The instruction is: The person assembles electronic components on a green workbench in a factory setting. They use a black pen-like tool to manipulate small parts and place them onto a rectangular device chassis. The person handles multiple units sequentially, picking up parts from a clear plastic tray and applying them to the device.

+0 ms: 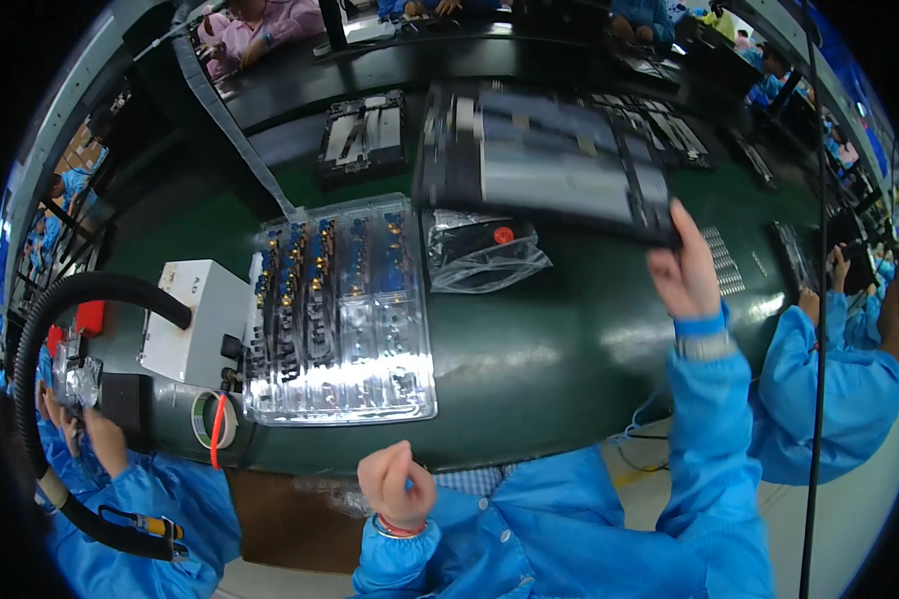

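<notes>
My right hand point(687, 270) grips the near right corner of a black, flat, tablet-like device housing point(549, 165), raised above the bench and blurred by motion. Its open face shows silver-grey panels and dark strips. Close to my body, at the bench's front edge, my left hand point(398, 484) is curled closed; whether its fingers hold something small is hidden. Ahead of that hand lies a clear plastic tray point(410, 374) with rows of small circuit parts with blue and gold pieces. A clear plastic bag point(484, 265) with a red round spot rests below the raised housing.
A similar housing point(363, 137) lies behind the tray. Left stand a white box point(195, 319) with a black flexible hose point(30, 379) and a tape roll point(206, 419). Small metal pieces point(721, 262) lie right. Co-workers in blue point(829, 379) sit on both sides.
</notes>
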Demonstrator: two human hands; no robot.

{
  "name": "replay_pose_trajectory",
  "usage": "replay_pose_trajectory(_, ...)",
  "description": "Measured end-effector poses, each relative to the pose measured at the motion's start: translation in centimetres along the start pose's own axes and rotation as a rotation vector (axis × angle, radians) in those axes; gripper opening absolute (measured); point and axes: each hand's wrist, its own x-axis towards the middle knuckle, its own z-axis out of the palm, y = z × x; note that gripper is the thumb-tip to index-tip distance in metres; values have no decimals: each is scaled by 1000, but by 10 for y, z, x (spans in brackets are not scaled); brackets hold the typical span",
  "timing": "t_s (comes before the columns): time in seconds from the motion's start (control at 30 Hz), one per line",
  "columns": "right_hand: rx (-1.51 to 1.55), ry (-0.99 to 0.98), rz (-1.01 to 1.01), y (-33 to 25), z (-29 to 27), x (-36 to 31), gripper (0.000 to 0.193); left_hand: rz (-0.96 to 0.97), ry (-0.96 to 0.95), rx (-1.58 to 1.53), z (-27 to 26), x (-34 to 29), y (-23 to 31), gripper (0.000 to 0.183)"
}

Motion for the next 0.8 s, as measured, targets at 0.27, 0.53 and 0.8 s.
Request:
replay_pose_trajectory(0.27,-177,341,-83,27,14,194,24,107,122,103,-1,-16,-43,43)
replay_pose_trajectory(0.53,-281,311,9,72,16,245,30,143,309,46,12,-23,-41,59)
replay_pose_trajectory(0.8,-637,375,45,77,16,258,35,211,298,-16,15,-23,-44,38)
